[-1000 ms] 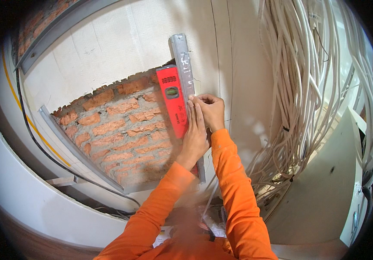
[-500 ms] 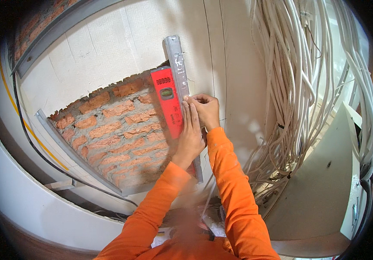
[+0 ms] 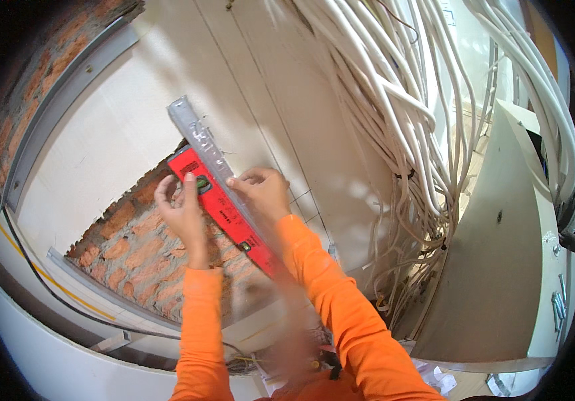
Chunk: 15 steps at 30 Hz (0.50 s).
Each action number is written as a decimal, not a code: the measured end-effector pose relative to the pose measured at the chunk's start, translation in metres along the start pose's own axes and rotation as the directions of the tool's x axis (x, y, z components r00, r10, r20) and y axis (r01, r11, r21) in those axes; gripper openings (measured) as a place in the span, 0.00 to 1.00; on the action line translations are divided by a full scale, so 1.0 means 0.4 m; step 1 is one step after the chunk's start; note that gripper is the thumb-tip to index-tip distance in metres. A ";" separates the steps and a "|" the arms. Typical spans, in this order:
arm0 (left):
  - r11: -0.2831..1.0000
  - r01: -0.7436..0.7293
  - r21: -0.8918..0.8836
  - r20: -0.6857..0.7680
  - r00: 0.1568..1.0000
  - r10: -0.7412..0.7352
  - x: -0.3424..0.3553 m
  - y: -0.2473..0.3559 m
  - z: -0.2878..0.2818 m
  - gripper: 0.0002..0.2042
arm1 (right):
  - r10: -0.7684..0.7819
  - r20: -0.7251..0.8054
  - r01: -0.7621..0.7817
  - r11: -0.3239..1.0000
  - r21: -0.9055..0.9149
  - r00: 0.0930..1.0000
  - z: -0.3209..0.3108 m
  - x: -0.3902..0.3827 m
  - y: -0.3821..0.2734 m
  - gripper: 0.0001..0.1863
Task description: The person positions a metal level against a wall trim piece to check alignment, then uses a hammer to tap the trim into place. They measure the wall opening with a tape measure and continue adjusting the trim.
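Observation:
A red spirit level (image 3: pixel 224 214) lies lengthwise against a grey metal channel (image 3: pixel 197 134) at the edge of a bare brick opening (image 3: pixel 144 250) in the wall. My right hand (image 3: pixel 264 194) is closed at the channel's right side, thumb on its edge and fingers curled. To the left of the level, my left hand (image 3: pixel 184 214) is raised with its fingers bent but apart and nothing between them. It overlaps the level's edge near the vial; whether it touches it I cannot tell. A blur covers the level's lower end.
Thick bundles of white cables (image 3: pixel 394 100) hang on the right, beside a grey-beige panel (image 3: pixel 481 267) with several screws (image 3: pixel 559 307) at its edge. A second metal channel (image 3: pixel 67 107) runs at upper left. A black cable (image 3: pixel 53 284) curves along the lower left.
My left hand has come off the level and moved left, its fingers spreading. My right hand stays at the channel. The whole view has turned, so the level and channel now slant.

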<state>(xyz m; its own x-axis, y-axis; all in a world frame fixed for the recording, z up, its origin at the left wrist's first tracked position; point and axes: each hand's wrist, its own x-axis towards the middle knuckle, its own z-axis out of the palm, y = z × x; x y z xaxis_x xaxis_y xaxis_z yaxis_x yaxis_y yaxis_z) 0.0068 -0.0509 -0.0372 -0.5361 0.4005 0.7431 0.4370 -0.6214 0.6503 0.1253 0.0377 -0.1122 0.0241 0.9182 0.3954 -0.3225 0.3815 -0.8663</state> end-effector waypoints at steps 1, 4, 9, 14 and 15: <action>0.972 0.166 -0.166 0.000 0.986 -0.168 0.026 -0.011 0.002 0.18 | -0.006 -0.002 0.006 1.000 -0.015 1.000 -0.001 -0.006 -0.013 0.21; 0.828 0.500 -0.255 0.378 0.840 -0.390 0.054 0.008 -0.003 0.18 | 0.005 0.004 -0.004 0.999 -0.053 1.000 -0.021 -0.031 -0.078 0.17; 0.807 0.469 -0.360 0.539 0.810 -0.230 0.112 -0.099 -0.008 0.18 | -0.097 -0.025 0.092 0.984 -0.151 0.995 -0.022 -0.031 -0.077 0.19; 0.809 0.461 -0.365 0.630 0.762 -0.150 0.176 -0.125 -0.008 0.19 | -0.126 -0.040 0.117 0.977 -0.181 0.991 -0.026 -0.028 -0.074 0.19; 0.788 0.492 -0.370 0.644 0.747 -0.165 0.184 -0.126 -0.008 0.20 | -0.126 -0.035 0.118 0.977 -0.178 0.991 -0.027 -0.027 -0.074 0.19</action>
<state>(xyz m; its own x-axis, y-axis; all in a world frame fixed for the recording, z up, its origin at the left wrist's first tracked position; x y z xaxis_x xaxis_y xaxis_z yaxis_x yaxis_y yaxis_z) -0.0569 0.0079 -0.0159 -0.0077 0.8352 0.5499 -0.1865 -0.5414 0.8198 0.1447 0.0177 -0.0942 0.0980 0.8658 0.4908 -0.1435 0.5003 -0.8539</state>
